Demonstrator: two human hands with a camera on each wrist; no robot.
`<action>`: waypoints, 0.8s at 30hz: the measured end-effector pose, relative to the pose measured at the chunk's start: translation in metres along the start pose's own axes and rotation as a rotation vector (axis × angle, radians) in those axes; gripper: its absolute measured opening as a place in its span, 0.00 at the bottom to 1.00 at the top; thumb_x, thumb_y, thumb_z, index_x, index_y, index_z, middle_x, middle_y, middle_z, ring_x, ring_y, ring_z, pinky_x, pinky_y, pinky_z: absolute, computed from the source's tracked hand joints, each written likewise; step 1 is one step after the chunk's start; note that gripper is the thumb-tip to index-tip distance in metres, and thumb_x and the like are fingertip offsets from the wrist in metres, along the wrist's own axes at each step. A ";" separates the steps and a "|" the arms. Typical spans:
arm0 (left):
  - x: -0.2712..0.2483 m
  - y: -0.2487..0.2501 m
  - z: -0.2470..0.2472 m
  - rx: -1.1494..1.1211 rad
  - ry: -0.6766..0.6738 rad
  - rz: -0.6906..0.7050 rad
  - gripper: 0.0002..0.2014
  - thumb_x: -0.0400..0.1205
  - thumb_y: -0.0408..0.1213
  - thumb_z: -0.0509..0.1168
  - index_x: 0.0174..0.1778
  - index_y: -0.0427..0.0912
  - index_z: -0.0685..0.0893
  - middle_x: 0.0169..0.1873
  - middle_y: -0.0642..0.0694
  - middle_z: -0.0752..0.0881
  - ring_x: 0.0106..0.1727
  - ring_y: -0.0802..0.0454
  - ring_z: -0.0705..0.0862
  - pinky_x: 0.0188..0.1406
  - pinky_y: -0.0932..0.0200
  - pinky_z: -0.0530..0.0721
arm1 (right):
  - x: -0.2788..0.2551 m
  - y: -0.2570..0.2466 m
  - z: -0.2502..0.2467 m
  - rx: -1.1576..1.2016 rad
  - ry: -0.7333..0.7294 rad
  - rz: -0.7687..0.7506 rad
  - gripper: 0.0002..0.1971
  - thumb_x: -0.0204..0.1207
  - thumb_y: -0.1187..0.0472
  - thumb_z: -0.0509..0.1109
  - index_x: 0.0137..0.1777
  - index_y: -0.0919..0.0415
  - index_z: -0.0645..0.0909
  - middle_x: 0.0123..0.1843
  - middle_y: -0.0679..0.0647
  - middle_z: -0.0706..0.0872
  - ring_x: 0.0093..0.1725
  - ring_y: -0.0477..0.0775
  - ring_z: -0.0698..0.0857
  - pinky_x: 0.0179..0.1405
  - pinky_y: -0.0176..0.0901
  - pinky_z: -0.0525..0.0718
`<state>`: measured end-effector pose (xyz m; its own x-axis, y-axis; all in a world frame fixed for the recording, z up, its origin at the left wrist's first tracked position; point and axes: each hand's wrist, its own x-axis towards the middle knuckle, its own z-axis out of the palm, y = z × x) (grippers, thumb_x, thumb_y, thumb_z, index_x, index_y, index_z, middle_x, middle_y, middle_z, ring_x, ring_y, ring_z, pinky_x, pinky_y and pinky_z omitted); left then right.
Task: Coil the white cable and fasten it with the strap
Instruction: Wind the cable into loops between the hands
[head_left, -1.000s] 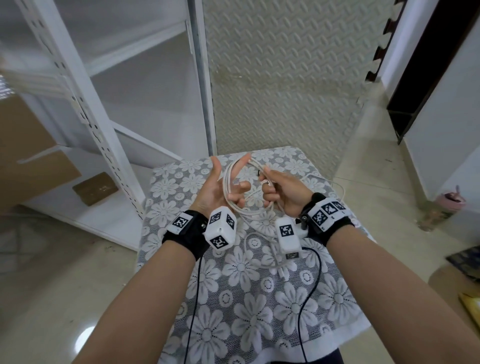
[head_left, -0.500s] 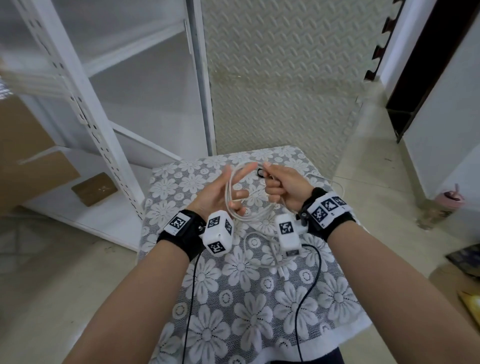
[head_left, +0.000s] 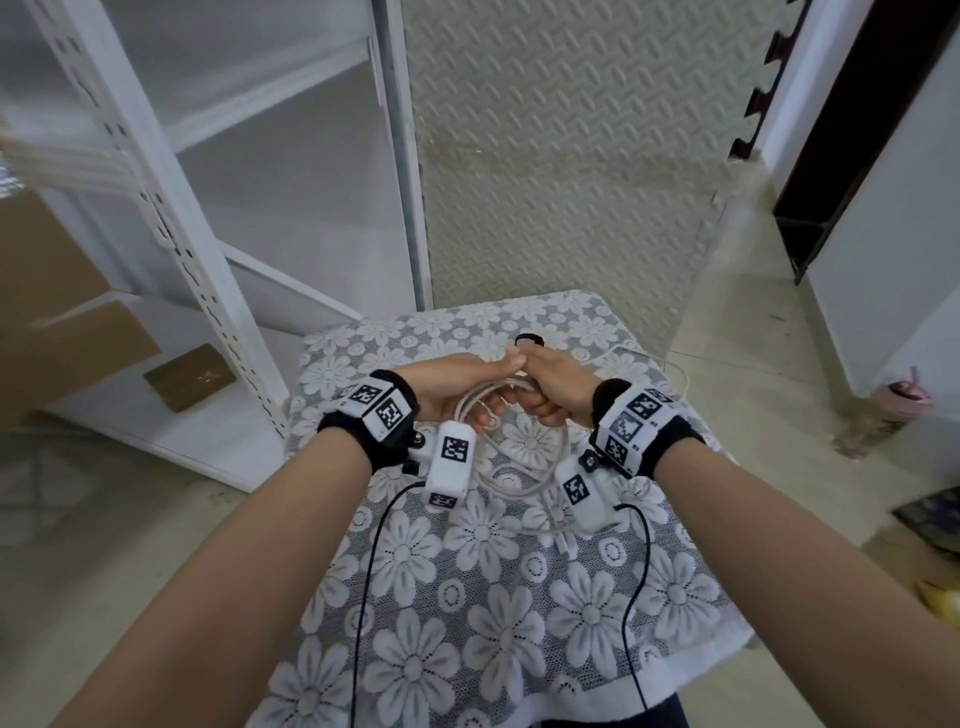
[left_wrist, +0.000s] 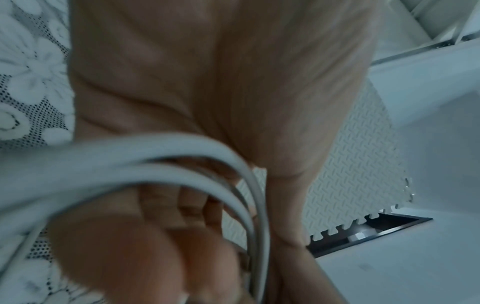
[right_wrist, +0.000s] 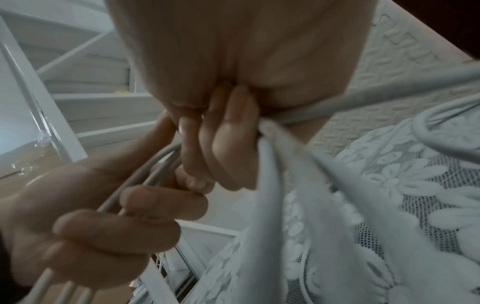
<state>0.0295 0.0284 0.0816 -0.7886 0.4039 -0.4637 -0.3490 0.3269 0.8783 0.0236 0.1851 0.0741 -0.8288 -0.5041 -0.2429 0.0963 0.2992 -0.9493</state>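
The white cable (head_left: 519, 457) hangs in several loops between my two hands above the flowered tablecloth (head_left: 467, 623). My left hand (head_left: 467, 387) has its fingers curled round the bundled strands, which cross its palm in the left wrist view as cable loops (left_wrist: 155, 162). My right hand (head_left: 553, 387) grips the same bundle beside it, thumbs touching. In the right wrist view the right hand's fingers (right_wrist: 226, 133) curl over the cable (right_wrist: 270, 174), and the left hand (right_wrist: 109, 222) holds several strands. A small black strap (head_left: 529, 341) lies on the cloth just beyond the hands.
A loose cable tail (head_left: 660, 364) trails over the table's right far corner. A white metal shelf rack (head_left: 171, 218) stands at the left with cardboard boxes (head_left: 62, 332). An embossed floor mat (head_left: 561, 171) lies beyond the table. A pink bottle (head_left: 901, 397) stands on the floor, right.
Both hands have come down towards the table and turned palm-down. The left hand's spread fingers have closed round the coil. The strap now shows beyond the hands.
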 end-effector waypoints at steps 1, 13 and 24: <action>0.001 0.000 0.001 0.016 -0.010 0.011 0.22 0.84 0.53 0.57 0.49 0.36 0.84 0.23 0.50 0.81 0.19 0.60 0.77 0.17 0.68 0.77 | 0.000 0.001 0.000 0.008 0.009 -0.001 0.22 0.87 0.46 0.47 0.35 0.58 0.68 0.22 0.52 0.64 0.17 0.43 0.57 0.17 0.27 0.55; 0.007 0.008 0.007 0.261 -0.107 -0.037 0.26 0.87 0.52 0.49 0.36 0.34 0.77 0.15 0.55 0.62 0.13 0.62 0.56 0.12 0.72 0.55 | 0.005 0.004 0.002 0.008 0.006 0.097 0.28 0.80 0.32 0.41 0.72 0.45 0.62 0.17 0.47 0.71 0.16 0.42 0.57 0.18 0.30 0.53; 0.008 -0.005 -0.002 0.180 -0.120 0.012 0.13 0.89 0.45 0.49 0.46 0.41 0.72 0.17 0.57 0.64 0.14 0.63 0.57 0.13 0.74 0.54 | 0.010 0.001 0.001 0.158 0.014 0.088 0.30 0.81 0.35 0.49 0.74 0.54 0.67 0.35 0.52 0.75 0.18 0.42 0.59 0.15 0.31 0.58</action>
<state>0.0237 0.0281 0.0737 -0.7225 0.5040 -0.4732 -0.2352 0.4644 0.8538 0.0161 0.1801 0.0704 -0.8205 -0.4701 -0.3251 0.2534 0.2108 -0.9441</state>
